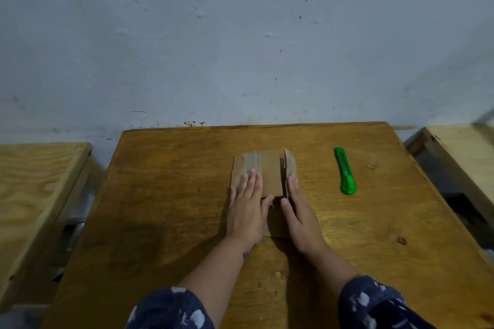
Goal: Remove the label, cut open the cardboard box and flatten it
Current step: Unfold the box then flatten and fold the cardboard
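Brown cardboard box (270, 173), cut open and mostly flat, lies at the centre of the varnished wooden table (165, 195), near the far edge. Strip of clear tape runs across its left panel. One side flap (290, 165) on the right stands partly raised, not pressed down.

Head view: left hand (247, 208) palm-down on the left panel of the box, fingers straight and together, spread flat, gripping nothing. Right hand (298, 214) set on edge against the raised flap, fingers extended along it, thumb toward the middle panel; open, not closed round anything. Both forearms bare; dark blue sleeves with pale print at the bottom of frame.

Green plastic utility knife (345, 171) lies on the table to the right of the box, apart from it and from both hands, blade state too small to tell. Pale wooden benches stand either side of the table. Scuffed grey-blue wall (240, 35) behind.
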Tool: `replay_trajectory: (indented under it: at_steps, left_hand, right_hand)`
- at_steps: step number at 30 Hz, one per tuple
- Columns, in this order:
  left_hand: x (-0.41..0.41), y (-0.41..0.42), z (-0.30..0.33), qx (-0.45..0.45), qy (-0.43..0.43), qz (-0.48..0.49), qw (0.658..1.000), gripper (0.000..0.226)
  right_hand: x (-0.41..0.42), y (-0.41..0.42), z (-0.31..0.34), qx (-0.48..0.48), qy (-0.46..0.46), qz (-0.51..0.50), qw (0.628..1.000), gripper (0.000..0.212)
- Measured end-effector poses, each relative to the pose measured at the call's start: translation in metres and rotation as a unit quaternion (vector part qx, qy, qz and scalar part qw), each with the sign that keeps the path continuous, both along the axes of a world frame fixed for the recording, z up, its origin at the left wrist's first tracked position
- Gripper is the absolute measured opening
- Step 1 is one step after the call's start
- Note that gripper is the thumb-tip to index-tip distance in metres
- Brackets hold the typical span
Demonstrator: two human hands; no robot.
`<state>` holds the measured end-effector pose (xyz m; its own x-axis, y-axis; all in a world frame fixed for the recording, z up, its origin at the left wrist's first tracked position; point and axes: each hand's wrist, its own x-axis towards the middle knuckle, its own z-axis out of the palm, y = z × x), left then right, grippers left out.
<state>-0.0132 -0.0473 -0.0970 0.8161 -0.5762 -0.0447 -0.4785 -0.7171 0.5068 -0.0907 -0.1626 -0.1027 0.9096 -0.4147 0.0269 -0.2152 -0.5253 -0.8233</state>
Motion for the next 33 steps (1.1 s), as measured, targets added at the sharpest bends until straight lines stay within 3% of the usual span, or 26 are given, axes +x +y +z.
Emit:
replay_trajectory:
  at_steps: [3,12,14,17,20,23,27,33]
  left_hand:
    - [-0.003,-0.002,-0.01,0.071,-0.04,-0.025,0.996,0.094]
    - [0.0,-0.004,0.001,0.121,-0.021,-0.058,0.991,0.083]
    - [0.003,-0.002,-0.001,0.137,-0.028,-0.071,0.988,0.068]
    - [0.002,-0.003,-0.008,0.142,-0.057,-0.069,0.986,0.071]
    - [0.001,-0.004,-0.018,0.143,-0.079,-0.066,0.984,0.07]
    - [0.002,-0.004,-0.022,0.145,-0.104,-0.05,0.983,0.063]
    - [0.001,-0.005,-0.025,0.127,-0.107,-0.044,0.985,0.055]
    - [0.0,-0.005,-0.02,0.109,-0.075,-0.042,0.99,0.061]
  right_hand:
    - [-0.003,-0.003,0.001,0.005,0.005,0.005,1.0,0.068]
    - [0.009,-0.008,0.006,-0.14,0.08,0.093,0.983,0.095]
    - [0.014,-0.01,0.006,-0.165,0.089,0.11,0.976,0.095]
    - [0.023,-0.013,0.007,-0.166,0.101,0.117,0.974,0.093]
    - [0.036,-0.019,0.01,-0.159,0.119,0.103,0.975,0.071]
    - [0.051,-0.024,0.009,-0.2,0.132,0.098,0.966,0.062]
    - [0.062,-0.021,0.0,-0.238,0.137,0.089,0.957,0.066]
    - [0.062,-0.018,-0.007,-0.323,0.167,0.103,0.926,0.07]
